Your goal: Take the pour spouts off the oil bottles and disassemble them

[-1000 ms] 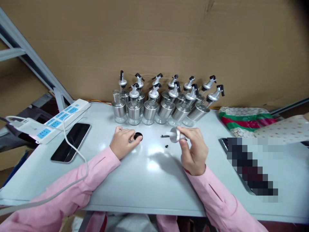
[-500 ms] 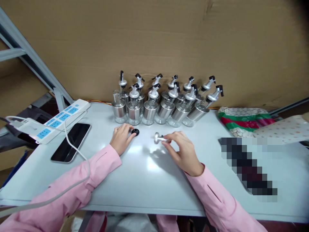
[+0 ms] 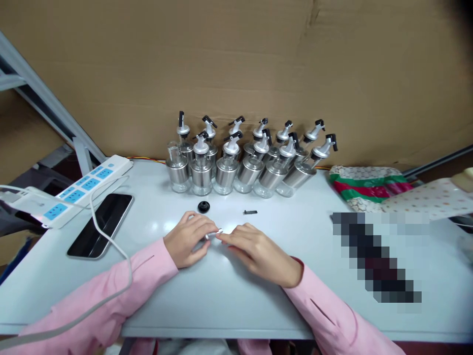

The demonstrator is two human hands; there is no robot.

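Note:
A silver spout piece (image 3: 213, 235) is between my two hands, low over the table. My left hand (image 3: 189, 240) holds its wide end, fingers over the top and thumb below. The fingertips of my right hand (image 3: 253, 248) pinch its narrow end. Beyond them a round black stopper (image 3: 203, 206) and a small black lever (image 3: 250, 212) lie on the table, apart from each other. Behind stand two rows of glass and steel bottles (image 3: 226, 173), most with silver spouts and black levers. The front-left bottle (image 3: 178, 170) has a bare glass neck.
On the left are a white power strip (image 3: 86, 190), a phone (image 3: 100, 226) and a white cable (image 3: 101, 229) crossing over my left sleeve. A patterned cloth (image 3: 369, 187) and a pixelated dark object (image 3: 377, 261) are on the right. Cardboard (image 3: 221, 59) rises behind.
My left hand has let go of the black stopper and taken hold of the silver spout. The black lever now lies on the table. Both hands have come together, nearer to me.

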